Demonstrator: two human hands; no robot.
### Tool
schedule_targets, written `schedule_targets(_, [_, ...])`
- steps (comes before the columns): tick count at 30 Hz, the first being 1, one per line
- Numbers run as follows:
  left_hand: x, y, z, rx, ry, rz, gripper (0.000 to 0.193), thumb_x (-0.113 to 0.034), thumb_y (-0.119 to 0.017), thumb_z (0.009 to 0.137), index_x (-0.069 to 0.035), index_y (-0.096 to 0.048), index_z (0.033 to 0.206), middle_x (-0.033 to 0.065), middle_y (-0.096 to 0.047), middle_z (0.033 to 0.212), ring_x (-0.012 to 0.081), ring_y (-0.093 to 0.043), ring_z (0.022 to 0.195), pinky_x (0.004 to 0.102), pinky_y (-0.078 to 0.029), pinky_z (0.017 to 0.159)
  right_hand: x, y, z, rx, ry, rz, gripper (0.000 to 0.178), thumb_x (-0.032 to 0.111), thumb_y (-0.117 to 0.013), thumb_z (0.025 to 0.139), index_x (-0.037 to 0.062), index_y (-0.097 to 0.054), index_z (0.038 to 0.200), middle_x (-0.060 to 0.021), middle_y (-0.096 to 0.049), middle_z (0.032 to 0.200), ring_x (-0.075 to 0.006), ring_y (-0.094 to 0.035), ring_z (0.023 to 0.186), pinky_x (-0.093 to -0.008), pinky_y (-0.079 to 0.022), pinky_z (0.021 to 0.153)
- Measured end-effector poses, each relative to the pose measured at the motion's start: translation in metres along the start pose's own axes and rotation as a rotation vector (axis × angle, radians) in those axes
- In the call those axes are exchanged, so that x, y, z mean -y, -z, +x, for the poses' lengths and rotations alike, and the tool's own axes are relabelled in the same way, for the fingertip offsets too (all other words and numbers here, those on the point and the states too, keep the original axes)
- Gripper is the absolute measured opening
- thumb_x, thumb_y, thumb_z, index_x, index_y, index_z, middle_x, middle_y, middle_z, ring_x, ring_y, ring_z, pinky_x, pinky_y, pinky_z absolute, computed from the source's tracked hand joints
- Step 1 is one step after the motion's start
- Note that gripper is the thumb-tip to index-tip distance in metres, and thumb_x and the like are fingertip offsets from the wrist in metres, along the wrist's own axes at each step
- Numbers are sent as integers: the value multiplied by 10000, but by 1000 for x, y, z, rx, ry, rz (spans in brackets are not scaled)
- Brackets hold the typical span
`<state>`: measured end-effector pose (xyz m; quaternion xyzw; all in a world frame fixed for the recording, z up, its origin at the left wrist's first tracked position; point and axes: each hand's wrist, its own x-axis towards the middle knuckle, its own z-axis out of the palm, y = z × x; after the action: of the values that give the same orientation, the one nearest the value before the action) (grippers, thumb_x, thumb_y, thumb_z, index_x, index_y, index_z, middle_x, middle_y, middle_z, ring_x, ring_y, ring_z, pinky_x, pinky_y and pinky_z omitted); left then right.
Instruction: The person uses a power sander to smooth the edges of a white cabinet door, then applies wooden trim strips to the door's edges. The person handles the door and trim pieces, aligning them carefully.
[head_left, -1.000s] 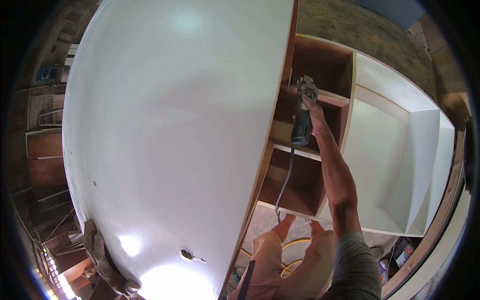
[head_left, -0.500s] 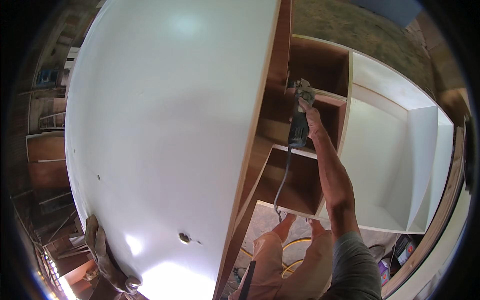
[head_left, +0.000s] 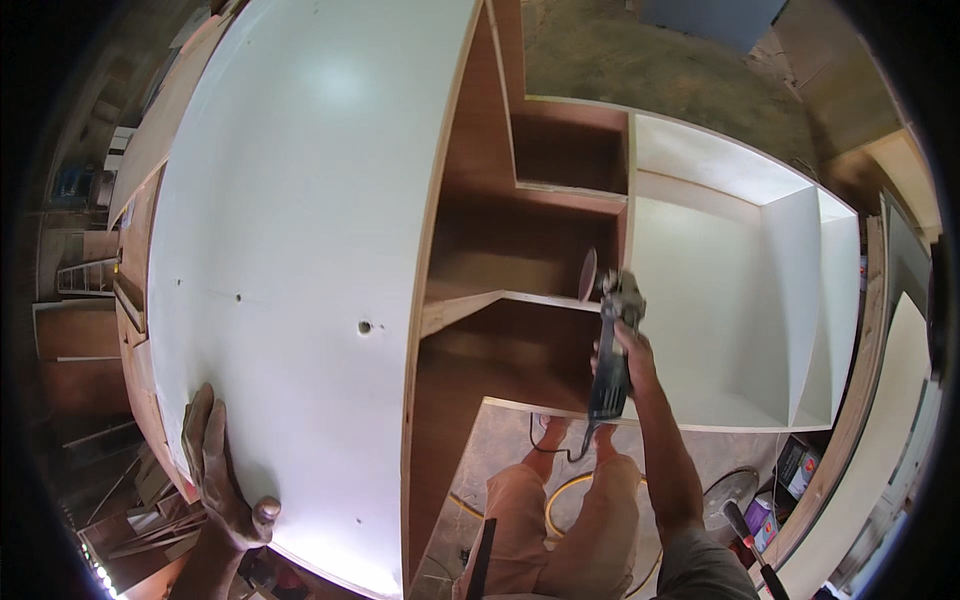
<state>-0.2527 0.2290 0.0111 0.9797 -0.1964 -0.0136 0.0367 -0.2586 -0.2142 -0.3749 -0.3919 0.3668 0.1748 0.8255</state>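
Observation:
My right hand point(head_left: 634, 358) is wrapped round the body of a dark angle grinder point(head_left: 609, 392). A thin reddish disc point(head_left: 588, 274), seen nearly edge-on, sits at the tool's head. The grinder is over the brown-lined compartments of a wooden cabinet point(head_left: 560, 296), close to a pale divider edge; whether the disc touches it I cannot tell. My left hand point(head_left: 215, 465) lies on the near left edge of a large glossy white panel point(head_left: 300, 200), fingers stretched out and thumb apart. Small holes, one of them ragged point(head_left: 364, 328), mark the panel.
A power cord point(head_left: 572, 457) trails from the grinder near my feet. On the floor lie a yellow hose point(head_left: 556, 500) and a red-and-black handled tool point(head_left: 745, 535). White-lined shelving point(head_left: 720, 300) extends right, beside long boards point(head_left: 865, 340). Wood scraps point(head_left: 150, 520) lie at lower left.
My right hand has drawn the grinder toward me, from the farther compartments to a nearer divider. The whole view has shifted. My left hand remains at the white panel's edge.

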Motion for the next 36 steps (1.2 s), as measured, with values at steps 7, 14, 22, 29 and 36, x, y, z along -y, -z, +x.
schedule_targets(7, [-12,1,5,-29,-39,27,918,-709,-307,970,55,-361,1478,315,-377,1490,467,-400,1367,561,-319,1129,-50,81,-115,-30,-10,45,337,354,-583,994,18,-587,1025,-139,-662,780,-262,-679,580,-389,-588,520])
schedule_targets(14, [-28,9,5,-44,-63,40,910,-714,-311,966,13,-342,1511,280,-367,1518,442,-382,1389,530,-299,1145,-91,125,-194,-65,-12,134,321,331,-584,991,11,-598,990,-117,-642,738,-256,-652,578,-373,-568,525])
schedule_targets(22, [-31,10,-6,-96,-111,108,921,-703,-257,979,43,-299,1517,286,-340,1535,449,-366,1399,506,-279,1164,-105,167,-272,-131,76,211,290,280,-655,952,14,-595,1053,-115,-661,770,-231,-659,579,-363,-569,514])
schedule_targets(29, [-21,6,-17,-162,-220,122,788,-586,-298,1029,36,-308,1512,289,-358,1523,442,-370,1400,493,-280,1168,-157,202,-310,-211,171,229,280,293,-639,965,19,-596,1006,-125,-668,762,-233,-656,552,-357,-559,501])
schedule_targets(36, [-4,-5,-19,-264,-263,140,684,-503,-387,1024,21,-395,1464,251,-400,1508,430,-403,1375,483,-310,1152,-202,182,-361,-290,173,301,356,375,-600,990,20,-588,1020,-119,-655,739,-241,-648,540,-353,-555,500])
